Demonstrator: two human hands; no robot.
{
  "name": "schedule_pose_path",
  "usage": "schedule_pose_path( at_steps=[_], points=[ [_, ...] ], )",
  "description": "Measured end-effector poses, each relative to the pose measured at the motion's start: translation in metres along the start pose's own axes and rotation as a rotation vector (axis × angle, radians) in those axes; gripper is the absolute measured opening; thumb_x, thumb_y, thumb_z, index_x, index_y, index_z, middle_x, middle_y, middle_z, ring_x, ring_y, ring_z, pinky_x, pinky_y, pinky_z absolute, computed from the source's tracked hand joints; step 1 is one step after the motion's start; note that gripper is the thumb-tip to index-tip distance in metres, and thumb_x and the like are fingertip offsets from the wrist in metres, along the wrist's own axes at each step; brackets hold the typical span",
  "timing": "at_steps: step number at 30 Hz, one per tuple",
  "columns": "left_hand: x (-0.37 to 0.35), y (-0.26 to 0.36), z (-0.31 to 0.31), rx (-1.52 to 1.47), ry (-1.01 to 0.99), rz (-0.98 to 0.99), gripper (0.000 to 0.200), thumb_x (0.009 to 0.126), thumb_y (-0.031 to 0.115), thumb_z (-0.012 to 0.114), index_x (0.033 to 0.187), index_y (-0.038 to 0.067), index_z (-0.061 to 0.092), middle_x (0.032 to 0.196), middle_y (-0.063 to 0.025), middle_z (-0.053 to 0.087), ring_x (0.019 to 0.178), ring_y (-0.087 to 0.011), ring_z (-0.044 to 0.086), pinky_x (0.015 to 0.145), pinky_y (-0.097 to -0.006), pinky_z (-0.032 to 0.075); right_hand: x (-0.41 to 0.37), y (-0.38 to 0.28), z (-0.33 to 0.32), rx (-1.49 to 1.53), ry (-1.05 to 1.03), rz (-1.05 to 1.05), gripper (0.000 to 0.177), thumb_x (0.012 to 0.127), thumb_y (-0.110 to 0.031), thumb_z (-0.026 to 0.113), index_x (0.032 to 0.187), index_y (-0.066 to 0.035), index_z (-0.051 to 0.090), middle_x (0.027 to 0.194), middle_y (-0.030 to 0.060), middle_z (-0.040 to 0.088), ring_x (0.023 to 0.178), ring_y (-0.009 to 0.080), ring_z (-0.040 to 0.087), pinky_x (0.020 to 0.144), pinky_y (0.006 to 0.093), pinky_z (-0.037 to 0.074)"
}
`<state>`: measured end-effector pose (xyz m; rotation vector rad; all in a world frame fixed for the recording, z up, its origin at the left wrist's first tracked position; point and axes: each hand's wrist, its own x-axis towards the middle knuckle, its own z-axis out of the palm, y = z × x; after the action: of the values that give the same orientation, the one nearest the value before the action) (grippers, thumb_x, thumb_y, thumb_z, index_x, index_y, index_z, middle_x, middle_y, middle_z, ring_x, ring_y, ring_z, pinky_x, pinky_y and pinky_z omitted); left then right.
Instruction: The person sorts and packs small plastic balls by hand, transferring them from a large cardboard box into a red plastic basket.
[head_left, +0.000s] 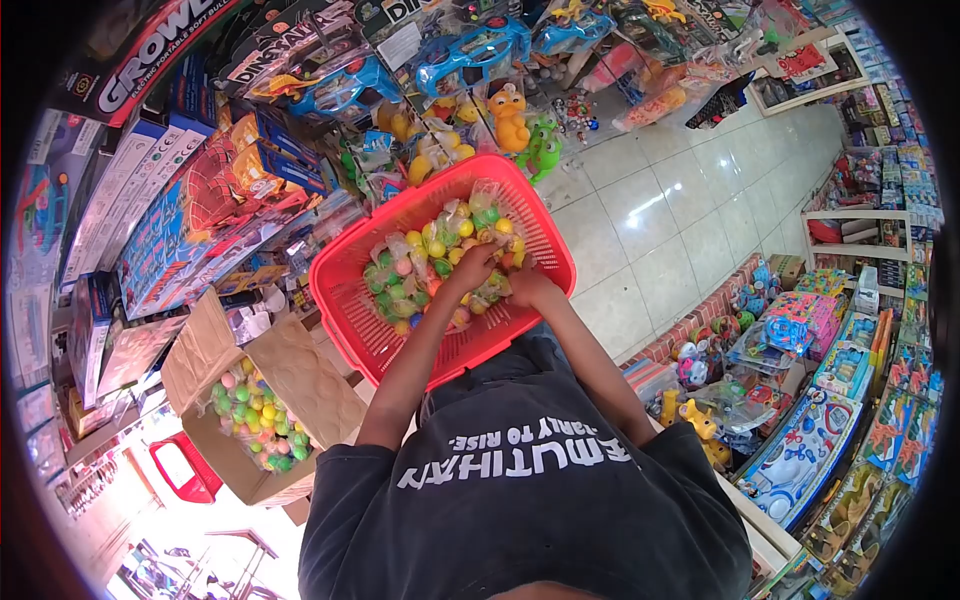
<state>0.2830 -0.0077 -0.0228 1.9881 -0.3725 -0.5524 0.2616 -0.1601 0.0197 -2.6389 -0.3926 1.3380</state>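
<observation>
A red plastic basket (545, 215) with slotted sides rests tilted at my lap. Inside lies a heap of small coloured balls (400, 285), green, yellow and orange, many wrapped in clear plastic bags. My left hand (474, 268) reaches into the heap, its fingers curled against the bagged balls near the basket's middle. Just to its right, my right hand (527, 285) is bent inward over the basket's near right side. Its fingers are closed among the balls, and what they hold is partly hidden.
At the left stands an open cardboard box (345, 385) with more coloured balls inside. Boxed toys (200, 220) crowd the left side; packaged blue toys (470, 55) and an orange duck toy (508, 118) lie beyond the basket. Tiled floor (680, 200) and toy shelves (800, 440) are right.
</observation>
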Motion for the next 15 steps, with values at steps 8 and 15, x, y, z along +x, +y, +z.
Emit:
schedule_pose_path(
  at_steps=[8,15],
  points=[
    [-0.006,0.014,0.005,-0.169,0.189,0.028,0.031,0.076,-0.001,0.048,0.106,0.001,0.053,0.098,-0.0185,0.059,0.087,-0.0329,0.058,0.075,-0.0348,0.045,-0.008,-0.002,-0.009,0.036,0.096,-0.052,0.058,0.068,-0.028,0.066,0.113,0.002,0.046,0.118,0.0339,0.04,0.104,0.0379,0.049,0.091,0.0386,0.04],
    [-0.007,0.009,0.006,-0.294,0.383,-0.084,0.032,0.076,0.0,0.045,0.107,0.001,0.051,0.099,-0.0162,0.058,0.082,-0.0281,0.058,0.074,-0.0324,0.046,-0.015,0.005,-0.012,0.157,0.189,-0.053,0.053,0.068,-0.022,0.066,0.114,-0.003,0.048,0.123,0.0274,0.035,0.105,0.038,0.048,0.09,0.0388,0.041]
  ],
)
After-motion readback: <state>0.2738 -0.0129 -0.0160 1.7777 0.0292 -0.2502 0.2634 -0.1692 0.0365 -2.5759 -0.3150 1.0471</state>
